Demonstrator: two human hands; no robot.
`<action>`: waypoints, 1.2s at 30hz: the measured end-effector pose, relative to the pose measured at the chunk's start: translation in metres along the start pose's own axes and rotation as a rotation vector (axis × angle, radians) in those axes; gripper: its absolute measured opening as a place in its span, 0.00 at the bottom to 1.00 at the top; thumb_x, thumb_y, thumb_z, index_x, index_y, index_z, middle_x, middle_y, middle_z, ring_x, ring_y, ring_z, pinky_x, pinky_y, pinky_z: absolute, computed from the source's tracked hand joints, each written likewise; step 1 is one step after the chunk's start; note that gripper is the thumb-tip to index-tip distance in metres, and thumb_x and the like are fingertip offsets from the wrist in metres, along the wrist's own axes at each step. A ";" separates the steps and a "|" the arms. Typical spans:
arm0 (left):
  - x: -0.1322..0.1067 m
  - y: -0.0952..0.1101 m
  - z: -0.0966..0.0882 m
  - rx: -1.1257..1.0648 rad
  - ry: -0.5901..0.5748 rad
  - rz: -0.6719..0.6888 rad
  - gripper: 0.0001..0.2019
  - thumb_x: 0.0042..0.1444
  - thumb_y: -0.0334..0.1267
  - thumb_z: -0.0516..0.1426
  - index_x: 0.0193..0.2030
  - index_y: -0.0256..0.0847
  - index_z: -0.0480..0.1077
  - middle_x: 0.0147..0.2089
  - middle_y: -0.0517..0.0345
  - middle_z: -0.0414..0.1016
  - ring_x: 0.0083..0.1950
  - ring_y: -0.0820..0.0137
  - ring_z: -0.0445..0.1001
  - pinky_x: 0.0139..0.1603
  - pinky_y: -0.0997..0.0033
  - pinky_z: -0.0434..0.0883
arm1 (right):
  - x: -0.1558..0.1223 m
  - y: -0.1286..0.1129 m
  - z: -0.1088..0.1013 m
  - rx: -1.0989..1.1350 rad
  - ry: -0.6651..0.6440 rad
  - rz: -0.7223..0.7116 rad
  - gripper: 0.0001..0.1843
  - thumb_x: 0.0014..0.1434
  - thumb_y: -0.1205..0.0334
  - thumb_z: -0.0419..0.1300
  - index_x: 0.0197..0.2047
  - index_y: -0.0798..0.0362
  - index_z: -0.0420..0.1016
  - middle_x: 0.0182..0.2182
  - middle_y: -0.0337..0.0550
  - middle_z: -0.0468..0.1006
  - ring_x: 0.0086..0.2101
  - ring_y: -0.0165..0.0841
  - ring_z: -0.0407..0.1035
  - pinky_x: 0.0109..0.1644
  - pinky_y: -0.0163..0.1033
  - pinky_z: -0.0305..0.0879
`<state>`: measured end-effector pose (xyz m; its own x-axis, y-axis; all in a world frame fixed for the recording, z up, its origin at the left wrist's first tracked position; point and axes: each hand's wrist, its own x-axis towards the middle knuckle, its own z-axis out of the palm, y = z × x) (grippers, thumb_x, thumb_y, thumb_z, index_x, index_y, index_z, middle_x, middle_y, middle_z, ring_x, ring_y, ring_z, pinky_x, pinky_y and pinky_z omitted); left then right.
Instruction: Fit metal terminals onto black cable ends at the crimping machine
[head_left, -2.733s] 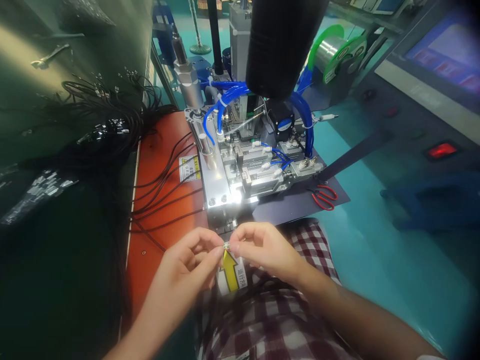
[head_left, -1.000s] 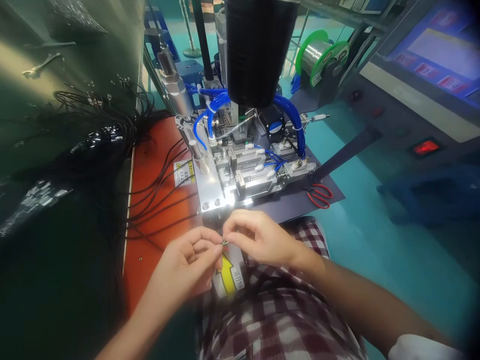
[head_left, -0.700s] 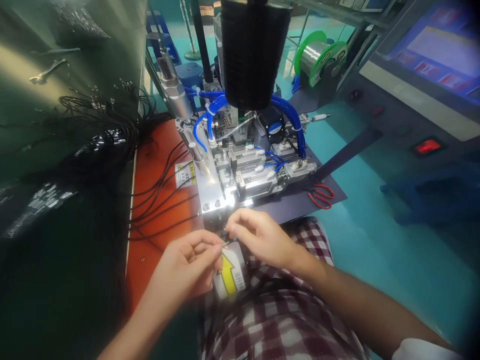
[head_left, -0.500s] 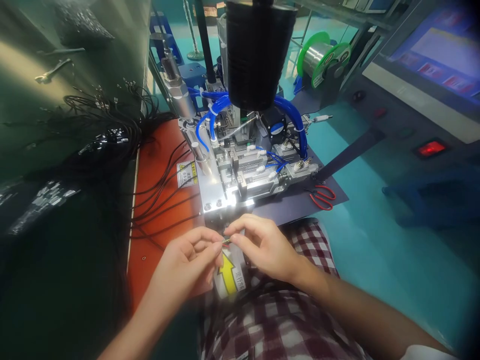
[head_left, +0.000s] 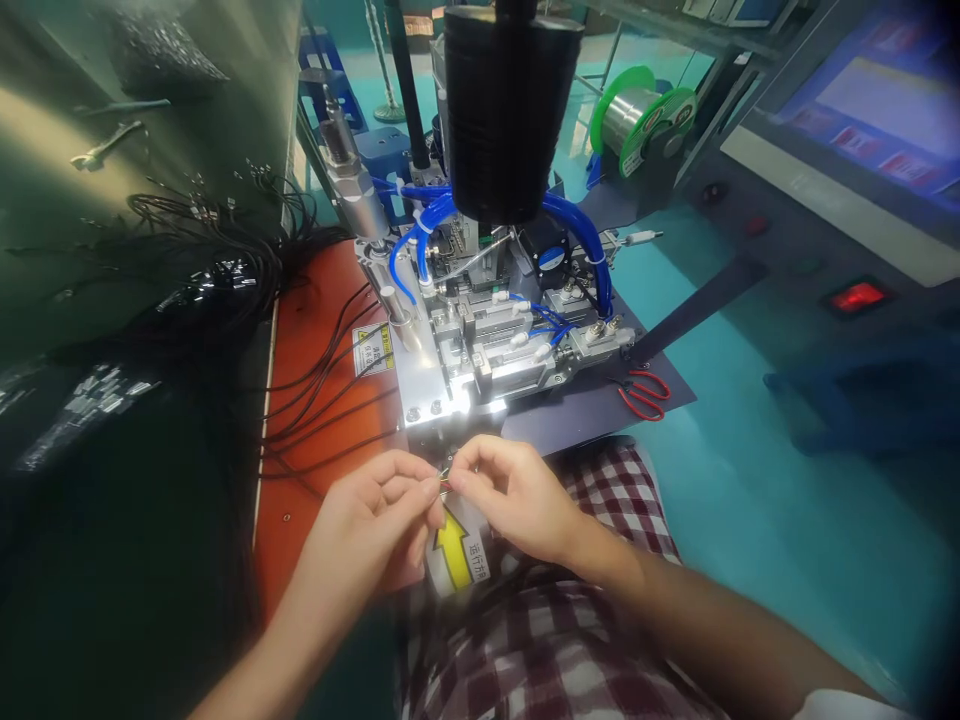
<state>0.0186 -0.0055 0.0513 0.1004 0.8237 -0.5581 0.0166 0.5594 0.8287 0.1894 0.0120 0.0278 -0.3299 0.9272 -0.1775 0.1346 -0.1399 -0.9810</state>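
Observation:
Thin coloured wires (head_left: 444, 482) show between my fingertips, just in front of the machine's metal block. My left hand (head_left: 379, 515) pinches them from the left, thumb against index finger. From the right, my right hand (head_left: 517, 495) pinches at the wires' ends, its fingertips nearly touching those of the left. Most of the wires' length is hidden by my fingers. Below the hands lies a white label with a yellow arrow (head_left: 453, 556). The machine (head_left: 487, 350), with metal slides and blue tubes, stands right behind both hands.
Black cables (head_left: 322, 400) run over the orange board (head_left: 300, 490) from a heap at left. Red-handled pliers (head_left: 643, 394) lie right of the machine. A black cylinder (head_left: 512, 115) hangs above it, with a green solder wire spool (head_left: 634, 120) behind. A control panel (head_left: 825, 250) stands at right.
My right hand has shifted slightly left, closing its thumb and fingers on the wires. The left hand has barely moved. The view has shifted a little.

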 end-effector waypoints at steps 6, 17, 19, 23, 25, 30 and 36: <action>0.004 0.007 0.001 0.057 0.015 -0.032 0.20 0.47 0.55 0.66 0.31 0.39 0.69 0.22 0.58 0.74 0.15 0.79 0.58 0.15 0.78 0.53 | 0.003 0.001 -0.006 0.028 -0.009 -0.016 0.08 0.63 0.61 0.57 0.32 0.53 0.72 0.31 0.41 0.76 0.34 0.32 0.70 0.39 0.36 0.67; 0.005 0.008 0.004 0.009 -0.012 0.042 0.14 0.53 0.47 0.64 0.33 0.39 0.70 0.23 0.60 0.75 0.17 0.80 0.61 0.20 0.78 0.61 | 0.005 0.002 -0.001 0.120 0.012 0.004 0.07 0.59 0.61 0.59 0.30 0.53 0.69 0.28 0.38 0.71 0.30 0.30 0.66 0.36 0.35 0.64; 0.005 0.007 0.004 -0.019 -0.011 0.055 0.12 0.53 0.45 0.64 0.33 0.39 0.70 0.24 0.60 0.75 0.17 0.79 0.62 0.21 0.78 0.62 | 0.004 0.003 0.002 0.143 0.025 -0.012 0.07 0.59 0.61 0.59 0.31 0.53 0.69 0.28 0.38 0.71 0.31 0.30 0.66 0.37 0.36 0.64; 0.004 0.006 0.004 -0.066 0.006 0.013 0.12 0.54 0.45 0.63 0.33 0.39 0.70 0.23 0.59 0.75 0.17 0.79 0.61 0.22 0.77 0.63 | 0.003 0.008 0.004 0.143 0.070 -0.084 0.06 0.60 0.62 0.59 0.32 0.53 0.70 0.28 0.38 0.71 0.31 0.30 0.66 0.38 0.37 0.65; 0.004 0.006 0.005 -0.068 0.025 0.009 0.11 0.54 0.45 0.63 0.33 0.40 0.70 0.23 0.60 0.74 0.17 0.79 0.60 0.22 0.77 0.63 | 0.003 0.010 0.003 0.136 0.093 -0.098 0.05 0.60 0.61 0.59 0.33 0.53 0.70 0.28 0.37 0.71 0.31 0.30 0.66 0.37 0.36 0.64; 0.003 0.005 0.007 0.007 0.050 0.026 0.11 0.53 0.44 0.63 0.31 0.40 0.70 0.23 0.59 0.74 0.17 0.79 0.60 0.20 0.77 0.61 | 0.004 0.008 0.000 0.157 0.073 -0.014 0.06 0.58 0.61 0.60 0.31 0.53 0.71 0.29 0.39 0.72 0.31 0.30 0.66 0.34 0.35 0.63; 0.004 0.002 0.009 0.051 0.082 0.043 0.12 0.53 0.46 0.63 0.32 0.39 0.71 0.23 0.59 0.74 0.18 0.78 0.61 0.19 0.78 0.59 | 0.002 0.002 0.003 0.186 0.068 0.010 0.06 0.55 0.61 0.61 0.31 0.54 0.72 0.24 0.35 0.71 0.22 0.25 0.60 0.24 0.32 0.55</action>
<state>0.0279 -0.0021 0.0511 0.0207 0.8526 -0.5221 0.0651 0.5199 0.8517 0.1863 0.0131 0.0257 -0.2645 0.9459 -0.1881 -0.0398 -0.2055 -0.9778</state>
